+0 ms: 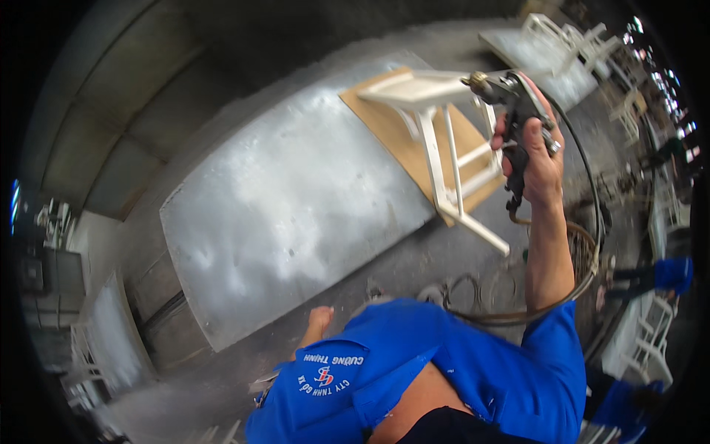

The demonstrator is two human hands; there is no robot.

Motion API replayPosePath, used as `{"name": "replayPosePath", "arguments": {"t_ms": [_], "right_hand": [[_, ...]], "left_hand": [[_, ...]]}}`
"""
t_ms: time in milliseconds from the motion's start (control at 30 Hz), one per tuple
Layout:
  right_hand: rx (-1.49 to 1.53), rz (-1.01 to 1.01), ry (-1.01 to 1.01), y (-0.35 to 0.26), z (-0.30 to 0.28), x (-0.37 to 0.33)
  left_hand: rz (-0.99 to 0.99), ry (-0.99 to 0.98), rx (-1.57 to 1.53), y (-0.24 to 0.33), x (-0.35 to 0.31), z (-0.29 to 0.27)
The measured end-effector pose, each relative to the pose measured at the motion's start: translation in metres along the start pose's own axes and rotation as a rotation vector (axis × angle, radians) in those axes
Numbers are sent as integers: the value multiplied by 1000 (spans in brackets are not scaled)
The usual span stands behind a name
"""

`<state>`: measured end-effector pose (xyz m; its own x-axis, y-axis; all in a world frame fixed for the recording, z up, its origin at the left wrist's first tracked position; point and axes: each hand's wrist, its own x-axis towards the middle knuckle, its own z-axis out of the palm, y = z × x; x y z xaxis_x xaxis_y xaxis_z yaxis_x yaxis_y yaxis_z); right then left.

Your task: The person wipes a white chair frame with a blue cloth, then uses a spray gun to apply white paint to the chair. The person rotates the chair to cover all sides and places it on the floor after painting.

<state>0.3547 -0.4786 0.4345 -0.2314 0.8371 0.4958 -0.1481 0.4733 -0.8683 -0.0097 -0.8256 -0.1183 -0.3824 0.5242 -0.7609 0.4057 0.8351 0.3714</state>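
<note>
My right hand (pixel 540 152) is raised ahead of me on the right, wrapped around a dark spray gun (pixel 520 111), the thumb lying along its near side and the fingers curled round its grip. I cannot tell whether a finger presses the trigger. The gun's brassy nozzle (pixel 478 83) points left, right at the edge of the flat panel of a white chair (pixel 431 152); whether the two touch I cannot tell. The chair sits on a brown board (pixel 392 137) at the right end of a broad grey tabletop (pixel 274 214), its panel at the far side and its legs and crossbars reaching toward me. A hose (pixel 594 192) loops out to the right of my forearm and bends back below it. My left hand (pixel 321 318) hangs low, near the tabletop's closest edge and well apart from the chair; it is small and blurred, so I cannot tell if it grips anything. I wear a blue shirt (pixel 473 362). Beyond, at the upper right, more white furniture (pixel 566 41) rests on another grey panel (pixel 532 63), and a person in blue (pixel 671 274) is off to my right.
</note>
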Motion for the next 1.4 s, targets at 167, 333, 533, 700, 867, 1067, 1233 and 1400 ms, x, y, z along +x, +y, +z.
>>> {"name": "replayPosePath", "arguments": {"t_ms": [167, 333, 533, 700, 867, 1067, 1233, 1400], "right_hand": [[-248, 381, -31, 50, -21, -87], [-638, 519, -41, 112, -29, -170], [-724, 503, 62, 144, -40, -189], [-619, 316, 180, 143, -33, -145], [-621, 251, 243, 138, -24, -110], [-676, 355, 247, 147, -28, -120], [-729, 382, 268, 162, -27, -160], [-813, 553, 248, 173, -20, -181]], "left_hand": [[-171, -1, -552, 11, -14, -24], [-188, 4, -437, 26, -42, -46], [-293, 8, -365, 9, -48, -63], [-264, 22, -386, 4, -47, -73], [-223, 15, -416, 18, -49, -72], [-219, -27, -412, 21, -48, -65], [-240, -52, -349, 14, -46, -65], [-256, -49, -358, 13, -44, -70]]}}
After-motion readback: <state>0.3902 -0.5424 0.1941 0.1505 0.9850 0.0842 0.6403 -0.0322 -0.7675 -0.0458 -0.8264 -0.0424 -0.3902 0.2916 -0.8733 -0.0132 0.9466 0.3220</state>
